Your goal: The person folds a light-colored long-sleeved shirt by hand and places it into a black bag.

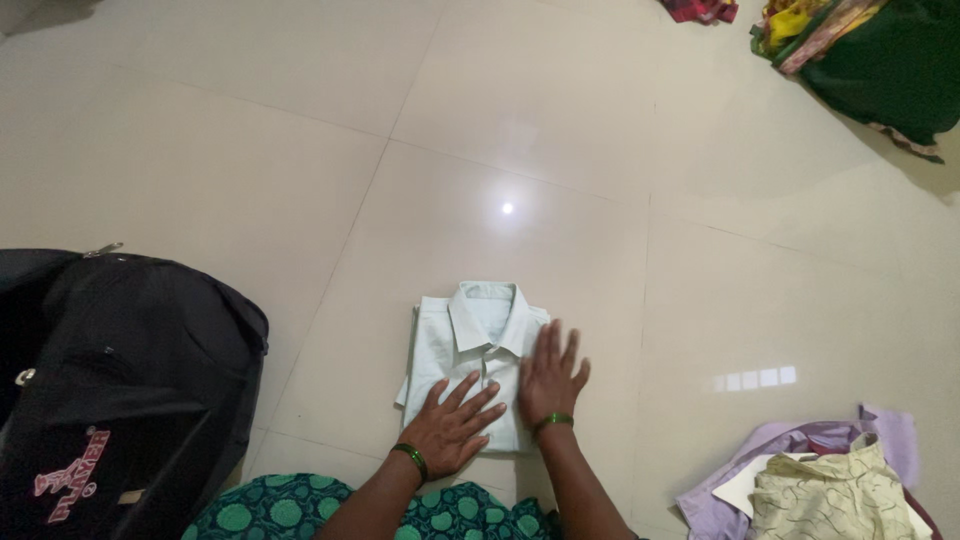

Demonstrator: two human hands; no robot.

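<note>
A pale green collared shirt (470, 340) lies folded into a neat rectangle on the tiled floor (560, 200), collar pointing away from me. My left hand (452, 425) rests flat on its near left part, fingers spread. Flat on the shirt's near right edge lies my right hand (549, 375), fingers apart and pointing away. Both wrists wear green bangles. Neither hand grips anything.
A large black bag (120, 390) sits at the left. Near the right corner lies a heap of clothes (810, 480), lilac and cream. At the far right is a dark green and multicoloured cloth pile (880, 60). My green-patterned garment (290, 510) shows at the bottom.
</note>
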